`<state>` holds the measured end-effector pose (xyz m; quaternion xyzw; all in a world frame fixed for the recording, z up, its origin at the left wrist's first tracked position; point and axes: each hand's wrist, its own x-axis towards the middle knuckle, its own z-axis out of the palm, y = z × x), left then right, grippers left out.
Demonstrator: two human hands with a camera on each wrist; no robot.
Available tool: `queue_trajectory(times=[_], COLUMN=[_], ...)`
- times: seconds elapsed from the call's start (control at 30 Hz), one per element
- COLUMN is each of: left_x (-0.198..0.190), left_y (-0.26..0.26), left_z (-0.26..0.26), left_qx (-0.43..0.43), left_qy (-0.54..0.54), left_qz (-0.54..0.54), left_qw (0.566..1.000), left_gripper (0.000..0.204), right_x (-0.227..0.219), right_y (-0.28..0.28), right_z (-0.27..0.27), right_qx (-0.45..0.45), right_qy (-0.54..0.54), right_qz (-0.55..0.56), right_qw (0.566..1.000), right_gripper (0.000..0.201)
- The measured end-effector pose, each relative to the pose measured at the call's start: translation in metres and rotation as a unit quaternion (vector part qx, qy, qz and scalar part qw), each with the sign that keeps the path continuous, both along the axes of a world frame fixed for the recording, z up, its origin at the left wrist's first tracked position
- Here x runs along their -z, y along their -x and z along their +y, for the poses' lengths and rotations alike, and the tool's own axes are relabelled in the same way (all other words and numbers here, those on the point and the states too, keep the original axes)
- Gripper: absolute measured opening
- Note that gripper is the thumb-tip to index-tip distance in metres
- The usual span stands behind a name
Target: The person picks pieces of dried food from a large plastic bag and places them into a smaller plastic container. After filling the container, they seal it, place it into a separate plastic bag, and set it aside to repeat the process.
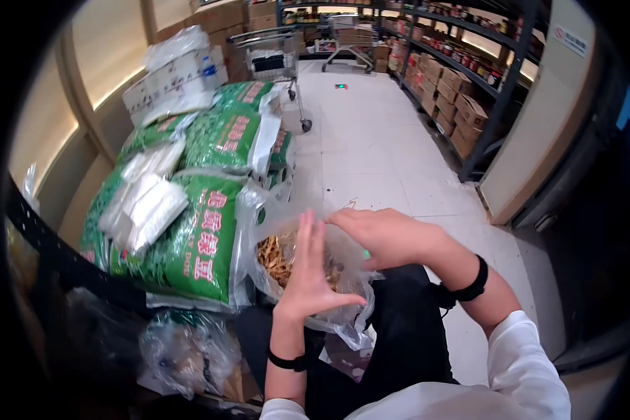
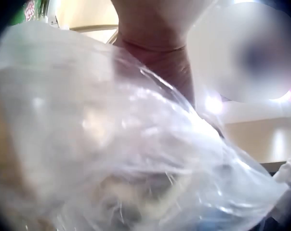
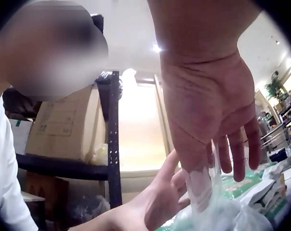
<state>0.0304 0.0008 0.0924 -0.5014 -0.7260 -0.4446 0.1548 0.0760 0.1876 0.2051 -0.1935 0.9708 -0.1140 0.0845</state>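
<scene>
A clear plastic bag (image 1: 364, 297) with brown dried strips (image 1: 274, 260) inside stands with its mouth up in front of the person's lap. Over the bag's mouth, the left hand (image 1: 306, 276) has its fingers straight and its thumb spread to the right. Coming in from the right, the right hand (image 1: 385, 234) reaches across the bag's far edge. In the right wrist view, the right hand (image 3: 208, 106) has loosely extended fingers, and clear film overlaps its thumb side. The left hand (image 3: 157, 202) shows beside it. Bag plastic (image 2: 136, 144) fills most of the left wrist view, hiding the left fingers.
Stacked green-and-white sacks (image 1: 206, 238) rise close on the left, with a pack of white plastic bags (image 1: 147, 203) on top. Another clear bag (image 1: 189, 353) lies low left. Beyond stand a shopping cart (image 1: 266, 59) and shelves with cardboard boxes (image 1: 469, 112).
</scene>
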Motion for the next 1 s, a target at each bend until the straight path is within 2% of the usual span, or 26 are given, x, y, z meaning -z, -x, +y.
queue_trajectory(times=[0.03, 0.07, 0.13, 0.23, 0.33, 0.4, 0.43, 0.47, 0.5, 0.53, 0.57, 0.6, 0.63, 0.67, 0.73, 0.77, 0.8, 0.83, 0.87, 0.9, 0.93, 0.97, 1.0], left_x=[0.007, 0.019, 0.026, 0.029, 0.035, 0.036, 0.041, 0.049, 0.050, 0.051, 0.051, 0.050, 0.051, 0.052, 0.057, 0.062, 0.063, 0.063, 0.062, 0.061, 0.061, 0.063, 0.064], left_y=[0.000, 0.002, 0.004, 0.010, 0.014, 0.017, 0.019, 0.023, 0.024, 0.025, 0.026, 0.027, 0.029, 0.030, 0.036, 0.041, 0.042, 0.045, 0.048, 0.050, 0.051, 0.051, 0.052], left_z=[0.003, 0.007, 0.004, -0.009, -0.017, -0.019, -0.019, -0.018, -0.019, -0.020, -0.021, -0.023, -0.024, -0.026, -0.027, -0.025, -0.025, -0.028, -0.032, -0.037, -0.041, -0.044, -0.045], left_qx=[-0.012, -0.004, -0.003, -0.052, -0.110, -0.121, -0.126, -0.117, -0.108, -0.111, -0.127, -0.142, -0.143, -0.160, -0.178, -0.195, -0.212, -0.212, -0.212, -0.260, -0.307, -0.334, -0.334], left_qy=[-0.007, -0.032, -0.064, -0.067, -0.045, -0.080, -0.085, -0.101, -0.117, -0.121, -0.125, -0.129, -0.132, -0.127, -0.123, -0.171, -0.218, -0.241, -0.241, -0.261, -0.280, -0.284, -0.282], left_qz=[-0.005, -0.012, -0.025, -0.030, -0.007, 0.020, 0.018, -0.006, -0.029, -0.032, -0.015, 0.002, 0.000, 0.038, 0.074, 0.074, 0.073, 0.072, 0.066, 0.062, 0.059, 0.036, 0.034], left_qw=[1.000, 0.999, 0.998, 0.996, 0.993, 0.989, 0.988, 0.988, 0.987, 0.986, 0.984, 0.981, 0.981, 0.978, 0.973, 0.963, 0.950, 0.944, 0.945, 0.928, 0.908, 0.898, 0.899], left_gripper=[0.146, 0.147, 0.147, 0.148, 0.149, 0.140, 0.140, 0.131, 0.122, 0.122, 0.113, 0.104, 0.104, 0.106, 0.108, 0.101, 0.093, 0.094, 0.094, 0.096, 0.097, 0.112, 0.112], right_x=[0.004, 0.011, 0.030, 0.045, 0.061, 0.063, 0.062, 0.063, 0.063, 0.063, 0.065, 0.066, 0.068, 0.069, 0.070, 0.068, 0.061, 0.057, 0.057, 0.057, 0.058, 0.065, 0.080], right_y=[0.001, 0.005, 0.014, 0.023, 0.036, 0.036, 0.037, 0.036, 0.035, 0.035, 0.035, 0.036, 0.037, 0.038, 0.043, 0.044, 0.042, 0.042, 0.044, 0.046, 0.047, 0.047, 0.050], right_z=[-0.013, -0.023, -0.036, -0.050, -0.055, -0.059, -0.060, -0.061, -0.062, -0.062, -0.062, -0.062, -0.062, -0.062, -0.065, -0.067, -0.072, -0.076, -0.079, -0.082, -0.084, -0.083, -0.080], right_qx=[-0.007, -0.016, -0.022, -0.005, -0.009, -0.025, -0.035, -0.038, -0.024, -0.010, -0.013, 0.025, 0.062, 0.061, 0.089, 0.089, 0.101, 0.114, 0.115, 0.152, 0.186, 0.197, 0.198], right_qy=[0.007, 0.002, -0.002, 0.010, 0.010, 0.020, 0.037, 0.033, 0.030, 0.028, 0.024, 0.003, -0.018, -0.021, 0.019, 0.017, 0.068, 0.119, 0.117, 0.250, 0.378, 0.378, 0.378], right_qz=[0.024, 0.019, 0.071, 0.048, 0.031, 0.039, 0.052, 0.050, 0.070, 0.089, 0.086, 0.106, 0.126, 0.124, 0.185, 0.182, 0.212, 0.243, 0.238, 0.239, 0.236, 0.195, 0.193], right_qw=[1.000, 1.000, 0.997, 0.999, 0.999, 0.999, 0.997, 0.998, 0.997, 0.996, 0.996, 0.994, 0.990, 0.990, 0.978, 0.979, 0.970, 0.956, 0.957, 0.926, 0.876, 0.883, 0.883], right_gripper=[0.069, 0.069, 0.045, 0.051, 0.045, 0.043, 0.041, 0.041, 0.033, 0.025, 0.025, 0.020, 0.016, 0.016, 0.012, 0.012, 0.014, 0.016, 0.016, 0.013, 0.012, 0.013, 0.013])
